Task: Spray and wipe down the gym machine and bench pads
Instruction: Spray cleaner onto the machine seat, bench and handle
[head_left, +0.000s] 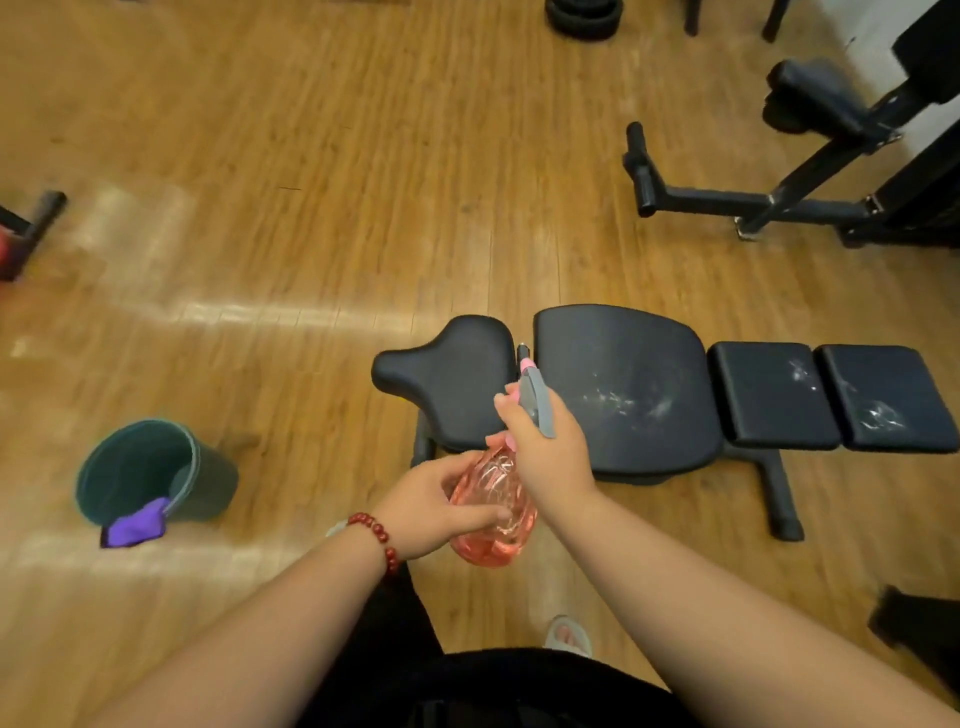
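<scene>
I am looking down from my remote station at a wooden floor (260, 182). At the left a green bucket (213, 483) is standing upright, and a purple cloth (136, 529) is hanging over its near rim and trailing onto the floor. Moving right, the left hand (436, 506), with a red bead bracelet (376, 538) at the wrist, is curling its fingers round the belly of the pink spray bottle (493, 514). The right hand (550, 457) is gripping the bottle's neck under the grey spray head. The nozzle is pointing at the gap between the seat pad (452, 379) and the back pad (623, 374). I am seeing white droplets lying on the back pad, the third pad (771, 395) and the end pad (883, 397). Beyond the bench, at the upper right, a black machine frame (727, 200) is resting on the floor.
</scene>
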